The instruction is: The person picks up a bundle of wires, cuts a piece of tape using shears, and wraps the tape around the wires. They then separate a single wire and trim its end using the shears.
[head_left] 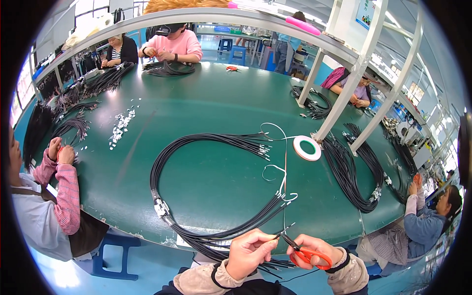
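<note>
At the lower centre of the frame the left hand (pixel 250 251) pinches a thin black wire (pixel 273 239) by its end, while the right hand (pixel 314 250) grasps orange-handled scissors (pixel 306 254), blades at that wire. It belongs to a looped bundle of black cables (pixel 172 152) (light, limp, likely to slip unless pinched near the tip). The green table (pixel 206 103) also bears a roll of white tape (pixel 307 148); other workers sit around it.
</note>
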